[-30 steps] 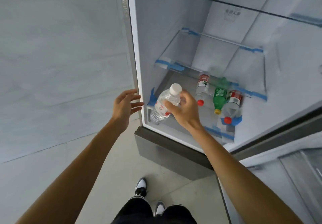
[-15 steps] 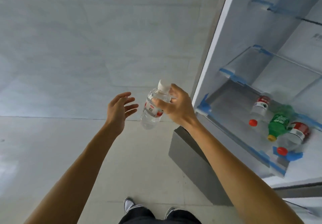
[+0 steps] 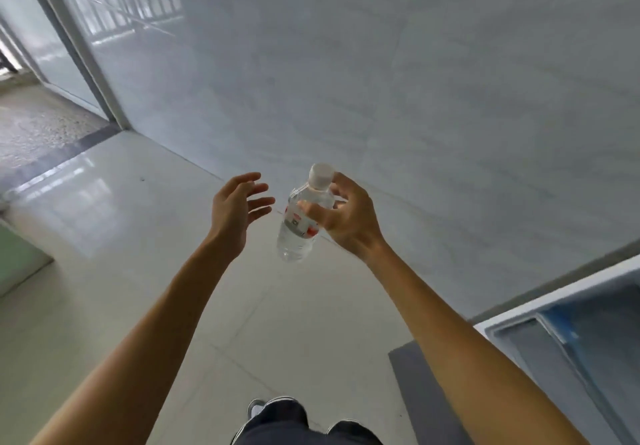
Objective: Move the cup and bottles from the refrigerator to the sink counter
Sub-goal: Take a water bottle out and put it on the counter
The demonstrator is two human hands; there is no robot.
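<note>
Above the floor [image 3: 145,271], your right hand [image 3: 348,217] grips clear water bottle [image 3: 299,223] near its white cap, fingers curled round it, your left hand [image 3: 232,209] just beside, fingers spread, empty, refrigerator [image 3: 568,327] edge at right.

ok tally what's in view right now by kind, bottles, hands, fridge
bottles: 1, the clear bottle, gripped by the right hand
hands: 2, counting the open left hand
refrigerators: 1, the refrigerator, partly in view
total: 4
</note>
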